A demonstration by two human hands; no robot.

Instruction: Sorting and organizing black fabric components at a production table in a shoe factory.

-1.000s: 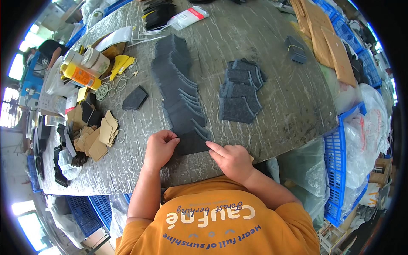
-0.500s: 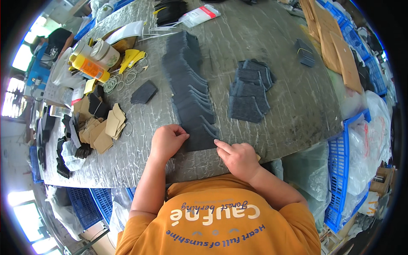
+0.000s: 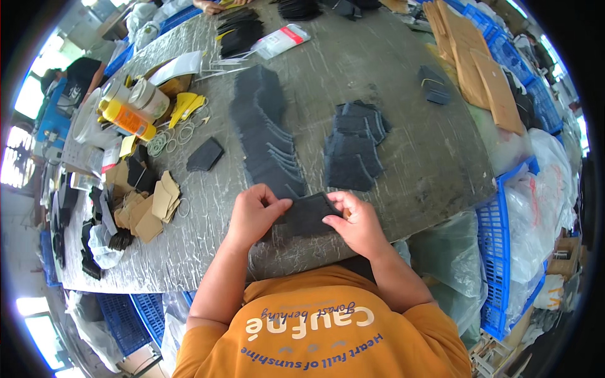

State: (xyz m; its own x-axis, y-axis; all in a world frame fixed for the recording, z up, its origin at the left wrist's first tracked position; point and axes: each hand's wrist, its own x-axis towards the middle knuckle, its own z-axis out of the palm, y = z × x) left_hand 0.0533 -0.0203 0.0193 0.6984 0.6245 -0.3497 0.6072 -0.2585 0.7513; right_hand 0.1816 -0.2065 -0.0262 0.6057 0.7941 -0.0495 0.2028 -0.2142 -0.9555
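A dark fabric piece is held up between my two hands above the table's near edge. My left hand pinches its left side between thumb and fingers. My right hand grips the right side, thumb in front and fingers behind. Just beyond them, a long overlapping row of dark blue-grey fabric pieces stretches away from me. To its right lies a smaller layered pile of similar pieces. A single dark piece rests left of the row.
Tan card pieces lie at the left, near an orange-yellow bottle and loose elastic bands. A banded dark bundle and brown cardboard are at the right. Blue crates stand beside the table. Another person's hand shows at the far edge.
The nearest fabric piece has come off the row's near end and is raised in both hands. My right hand has gone from a pointing touch to a grip. The view has shifted slightly.
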